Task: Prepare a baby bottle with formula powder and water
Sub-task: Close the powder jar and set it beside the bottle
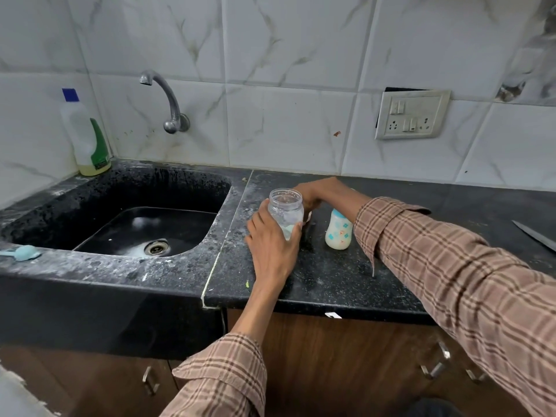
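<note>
While the left hand (272, 236) wraps around the open clear jar (285, 212) standing on the counter (325, 281), the right hand (316, 191) reaches behind the jar; its grip cannot be told. The bottle (339, 230), milky inside, stands upright just right of the jar. A blue scoop (22, 253) lies on the sink's (120, 212) front edge.

Capless baby bottle (339, 230) upright on counter; clear open jar (285, 209) beside.
</note>
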